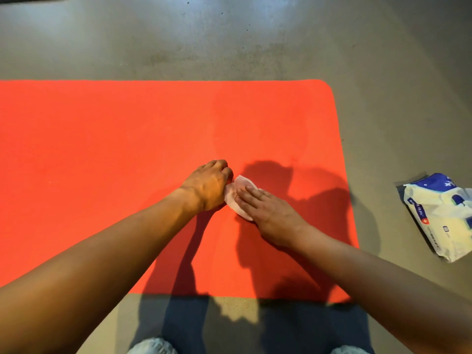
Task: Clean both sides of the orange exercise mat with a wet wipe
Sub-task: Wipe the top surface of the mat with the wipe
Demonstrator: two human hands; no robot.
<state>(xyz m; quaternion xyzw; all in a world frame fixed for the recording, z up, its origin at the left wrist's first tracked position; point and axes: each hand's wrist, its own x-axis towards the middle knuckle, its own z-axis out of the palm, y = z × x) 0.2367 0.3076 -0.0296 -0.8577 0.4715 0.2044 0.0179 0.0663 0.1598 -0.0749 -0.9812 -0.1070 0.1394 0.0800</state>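
Note:
The orange exercise mat [127, 139] lies flat on the floor, its right end with rounded corners in view and its left part running out of frame. A small white wet wipe [241, 186] rests on the mat near the middle of the view. My left hand [208, 186] is curled at the wipe's left edge, fingers pinching it. My right hand [268, 213] lies flat with fingers together, pressing down on the wipe from the right. Most of the wipe is hidden under the two hands.
A pack of wet wipes [444, 215], blue and pale yellow, lies on the grey floor [229, 39] to the right of the mat. My knees in light jeans [153, 347] show at the bottom edge. Shadows of my arms fall across the mat's near right part.

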